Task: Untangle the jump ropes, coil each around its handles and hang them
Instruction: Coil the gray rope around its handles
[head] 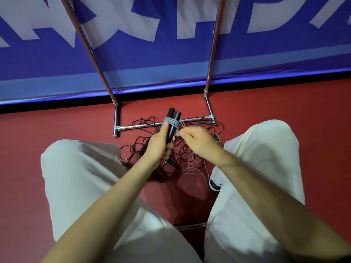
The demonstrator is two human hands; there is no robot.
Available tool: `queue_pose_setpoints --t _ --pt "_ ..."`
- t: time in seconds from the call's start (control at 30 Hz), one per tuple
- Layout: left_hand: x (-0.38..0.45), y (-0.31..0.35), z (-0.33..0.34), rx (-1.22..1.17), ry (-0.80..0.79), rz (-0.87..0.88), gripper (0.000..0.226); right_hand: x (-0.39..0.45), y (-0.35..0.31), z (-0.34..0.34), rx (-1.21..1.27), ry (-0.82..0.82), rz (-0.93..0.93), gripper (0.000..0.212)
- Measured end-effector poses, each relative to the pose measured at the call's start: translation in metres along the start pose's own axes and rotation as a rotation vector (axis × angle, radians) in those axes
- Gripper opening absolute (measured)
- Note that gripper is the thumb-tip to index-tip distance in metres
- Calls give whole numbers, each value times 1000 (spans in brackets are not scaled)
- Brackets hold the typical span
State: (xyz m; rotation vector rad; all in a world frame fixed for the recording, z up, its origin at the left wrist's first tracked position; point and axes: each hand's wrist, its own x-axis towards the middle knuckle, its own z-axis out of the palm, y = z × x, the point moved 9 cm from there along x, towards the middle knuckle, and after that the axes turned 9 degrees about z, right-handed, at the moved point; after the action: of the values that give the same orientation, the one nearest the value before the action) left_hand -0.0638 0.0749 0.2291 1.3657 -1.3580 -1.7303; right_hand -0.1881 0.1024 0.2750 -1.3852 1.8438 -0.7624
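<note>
Left hand point(158, 143): grips 2 black handles point(172, 123) upright as a spool. Right hand point(197, 140): pinches grey rope point(171, 122), taut for winding. Remaining ropes point(152, 149): tangled on floor point(57, 126), beside rack point(144, 126) for hanging.

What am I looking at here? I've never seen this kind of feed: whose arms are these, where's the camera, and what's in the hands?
There is no machine: a person wears one camera on the head, looking down at their own arms and knees. The left hand grips two black handles upright, with grey rope already wound round them. The right hand pinches the loose end of that rope beside the handles. On the red floor below lies a tangle of black and grey ropes, partly over the base of a chrome rack. Behind stands a blue banner.
</note>
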Motion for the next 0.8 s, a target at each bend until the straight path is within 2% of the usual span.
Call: queue_pose_setpoints --t 0.07,0.13,0.27,0.37,0.47,0.53,0.6,0.67,0.7,0.73,0.8 --pt "-3 13 -2 339 84 188 56 2 9 0 35 26 99 51" --pt "-8 19 4 551 89 311 55 4 23 1 120 42 243 56" --pt "-9 13 15 764 15 348 47 -4 46 6 417 48 495 59" --pt "-9 8 27 901 -55 379 41 -7 52 11 461 12 551 57" --pt "-12 5 29 953 -72 424 42 -5 50 15 506 -36 541 44" --pt "-11 6 26 880 -103 454 43 -3 42 16 547 -76 488 36" --pt "-9 7 16 690 -96 402 42 -2 35 13 547 -111 435 37" --pt "-4 -1 5 373 -96 163 53 -2 28 13 564 -174 376 38" --pt "-6 -10 8 167 -155 1 61 -3 23 14 595 -216 333 34" --pt "-12 -14 16 -22 -255 -136 67 -3 17 15 626 -253 285 30" --pt "-28 -11 34 -288 -455 -287 74 -3 9 14 649 -275 217 27"
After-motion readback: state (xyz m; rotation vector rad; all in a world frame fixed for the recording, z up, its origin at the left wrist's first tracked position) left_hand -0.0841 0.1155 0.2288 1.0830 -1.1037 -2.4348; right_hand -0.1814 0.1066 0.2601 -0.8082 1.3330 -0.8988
